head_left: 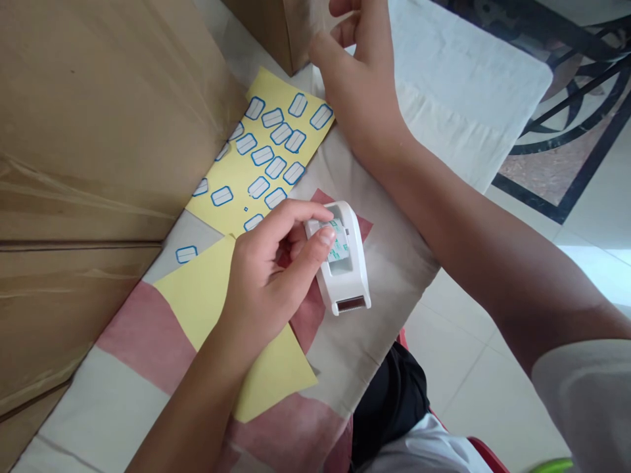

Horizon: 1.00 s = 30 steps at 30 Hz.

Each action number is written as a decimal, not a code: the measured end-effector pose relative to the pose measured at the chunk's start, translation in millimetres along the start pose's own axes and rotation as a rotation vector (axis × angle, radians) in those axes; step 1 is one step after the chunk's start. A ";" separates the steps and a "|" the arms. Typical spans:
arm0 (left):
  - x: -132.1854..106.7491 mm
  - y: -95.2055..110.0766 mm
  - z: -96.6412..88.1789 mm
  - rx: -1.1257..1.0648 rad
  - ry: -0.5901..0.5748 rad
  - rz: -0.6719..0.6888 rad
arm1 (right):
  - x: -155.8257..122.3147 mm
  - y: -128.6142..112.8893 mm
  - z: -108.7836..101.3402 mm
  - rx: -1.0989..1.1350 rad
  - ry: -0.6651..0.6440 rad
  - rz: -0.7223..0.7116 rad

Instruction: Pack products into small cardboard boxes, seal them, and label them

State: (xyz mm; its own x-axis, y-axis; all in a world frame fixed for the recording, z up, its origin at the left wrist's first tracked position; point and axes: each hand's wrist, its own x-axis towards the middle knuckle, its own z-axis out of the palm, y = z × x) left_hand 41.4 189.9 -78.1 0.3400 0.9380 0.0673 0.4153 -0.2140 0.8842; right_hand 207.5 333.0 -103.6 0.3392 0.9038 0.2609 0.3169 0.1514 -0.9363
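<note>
My left hand (pixel 269 269) grips a white tape dispenser (pixel 345 269) on a cloth-covered table (pixel 389 263), thumb pressed on the tape roll in its top. My right hand (pixel 357 72) is raised farther away, near the corner of a cardboard box (pixel 280 26), fingers curled; I cannot make out anything in them. Between the hands lies a yellow sheet (pixel 231 180) carrying several white labels with blue borders. A second, plain yellow sheet (pixel 207 295) lies under my left wrist.
Large brown cardboard boxes wrapped in tape (pixel 93 131) fill the left side. One loose label (pixel 186 254) sits on the cloth beside them. The cloth has pink and white squares. The table edge runs along the right, with tiled floor (pixel 566 197) beyond it.
</note>
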 end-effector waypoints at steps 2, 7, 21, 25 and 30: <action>0.4 0.2 0.9 -0.019 0.020 -0.011 | 0.4 -0.7 -0.4 -0.006 0.001 0.012; 2.2 0.2 1.8 -0.034 0.024 -0.037 | 1.9 0.8 0.6 0.013 0.025 0.053; 7.5 -2.9 3.2 -0.076 0.055 -0.077 | 3.3 7.9 4.0 0.091 0.065 0.046; 6.3 -5.0 3.2 -0.079 0.057 -0.041 | 5.2 8.7 4.2 0.089 0.065 0.043; 6.2 -8.1 -2.9 -0.025 0.004 0.070 | 6.4 14.6 0.3 0.028 0.018 -0.093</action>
State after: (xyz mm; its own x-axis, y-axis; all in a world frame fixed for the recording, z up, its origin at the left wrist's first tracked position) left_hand 37.7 198.3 -83.5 0.3641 0.9220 0.1315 0.3691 -0.2724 0.8886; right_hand 214.0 341.1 -115.6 0.3257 0.8778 0.3514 0.3230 0.2460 -0.9139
